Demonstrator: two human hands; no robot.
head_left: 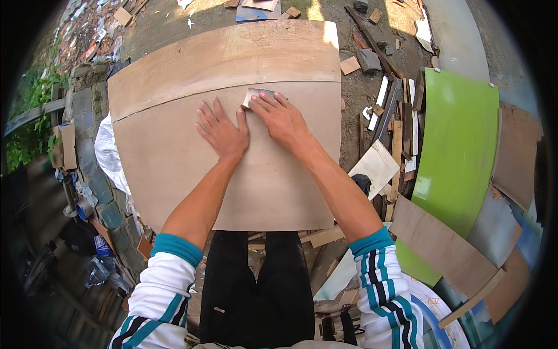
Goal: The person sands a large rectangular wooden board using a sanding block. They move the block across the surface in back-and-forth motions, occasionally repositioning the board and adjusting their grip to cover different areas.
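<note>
A wide brown wooden board [279, 186] lies in front of me, with a dark seam running across it and a paler strip [232, 55] beyond the seam. My left hand [224, 135] rests flat on the board with its fingers spread, just short of the seam. Beside it, my right hand [283, 121] presses a folded piece of sandpaper [251, 98] onto the board near the seam. The sandpaper shows a pale side and a dark grey side; part of it is hidden beneath the fingers.
To the right stand a bright green panel [456, 151] and a brown plywood sheet [444, 247], beyond a heap of wood strips [397, 139]. A stone wall [96, 145] and a white sack [110, 152] border the board's left side. Rubble and wood offcuts [350, 65] litter the ground.
</note>
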